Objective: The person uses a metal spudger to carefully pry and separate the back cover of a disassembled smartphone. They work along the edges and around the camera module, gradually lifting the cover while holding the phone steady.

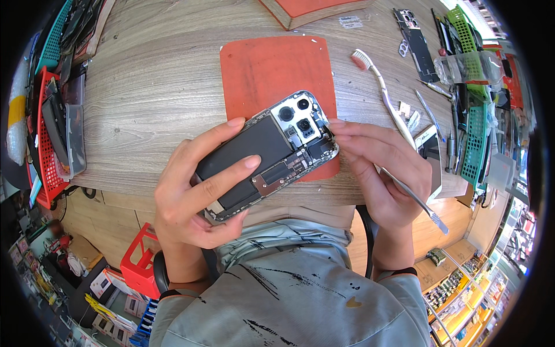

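Note:
An opened phone [243,179], back cover off, with battery, boards and camera module showing, lies tilted over an orange mat [272,69]. My left hand [196,191] grips it along its lower left, two fingers across the battery. My right hand [387,173] has thumb and fingertips pinched at the phone's upper right edge beside the camera module; whether they grasp a small part is too small to tell. A thin metal tool [422,205] is held in the same hand, its flat end pointing down to the right.
A white toothbrush [384,92], a bare phone frame [419,49], another phone [429,144] and small tools lie at the right. Red [47,144] and teal [473,141] baskets line both sides. An orange block [312,11] sits at the back. A red plastic crate [141,260] stands below the desk.

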The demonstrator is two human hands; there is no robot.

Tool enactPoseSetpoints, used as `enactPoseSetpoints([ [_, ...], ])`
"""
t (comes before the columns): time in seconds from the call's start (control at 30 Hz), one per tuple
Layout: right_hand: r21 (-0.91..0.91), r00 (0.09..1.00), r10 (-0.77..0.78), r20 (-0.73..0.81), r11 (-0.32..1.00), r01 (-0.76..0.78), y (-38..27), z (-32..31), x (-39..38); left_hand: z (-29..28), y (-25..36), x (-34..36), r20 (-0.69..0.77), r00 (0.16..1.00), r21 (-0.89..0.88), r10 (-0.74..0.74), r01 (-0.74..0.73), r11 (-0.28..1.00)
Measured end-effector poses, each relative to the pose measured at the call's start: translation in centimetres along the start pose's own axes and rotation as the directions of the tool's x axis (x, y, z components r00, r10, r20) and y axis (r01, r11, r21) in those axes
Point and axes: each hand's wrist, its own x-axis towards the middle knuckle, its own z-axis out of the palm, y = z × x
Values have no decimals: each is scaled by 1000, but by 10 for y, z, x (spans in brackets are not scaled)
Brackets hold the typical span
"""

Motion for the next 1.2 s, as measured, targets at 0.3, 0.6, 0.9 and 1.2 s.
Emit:
enactPoseSetpoints([
  [0.3, 15, 999, -22, -31, 1000, 22, 6, 2, -4, 1, -1, 0, -11, 1000, 5, 14, -14, 1000],
  [0.6, -18, 999, -24, -34, 1000, 24, 6, 3, -4, 2, -2, 0, -16, 1000, 2, 12, -12, 1000],
  [0.9, -60, 993, -112, -43, 992, 109, 13, 5, -5, 1, -1, 1, -8, 1000, 9, 23, -23, 1000],
  [1.2, -122, 984, -160, -80, 981, 149, 14, 14, -13, 1, -2, 0, -9, 1000, 14, 27, -27, 1000],
])
